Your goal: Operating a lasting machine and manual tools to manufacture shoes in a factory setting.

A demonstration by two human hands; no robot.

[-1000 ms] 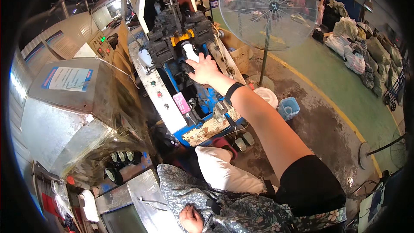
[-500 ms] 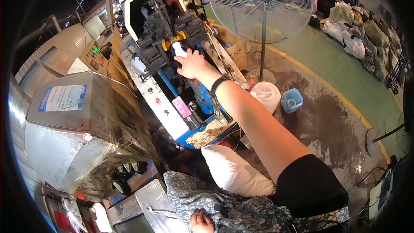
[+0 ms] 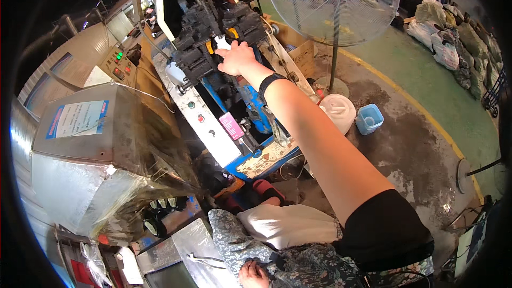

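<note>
My right hand (image 3: 238, 60) reaches into the black clamp assembly (image 3: 200, 61) of a blue and white machine. Its fingers close around the near end of a white, rounded piece (image 3: 222, 41), partly hidden by the hand. Yellow-orange pads, one on the left (image 3: 209, 48) and one on the right (image 3: 233, 33), stand apart on either side of it. At the lower edge my left hand (image 3: 254, 275) rests on dark flower-patterned cloth (image 3: 229, 234), its visible fingers loosely bent and nothing seen in them.
Buttons and a pink card (image 3: 231, 126) sit on the machine's white side panel (image 3: 213, 141). A large fan (image 3: 341, 8), a white jug (image 3: 338, 109) and a blue bucket (image 3: 369, 119) stand to the right. A metal cabinet (image 3: 74, 154) fills the left. Filled sacks (image 3: 445, 48) lie far right.
The yellow-orange pads have parted from around the white piece. My right hand has moved onto its near end. The view has shifted slightly, and a red shoe now shows below the machine.
</note>
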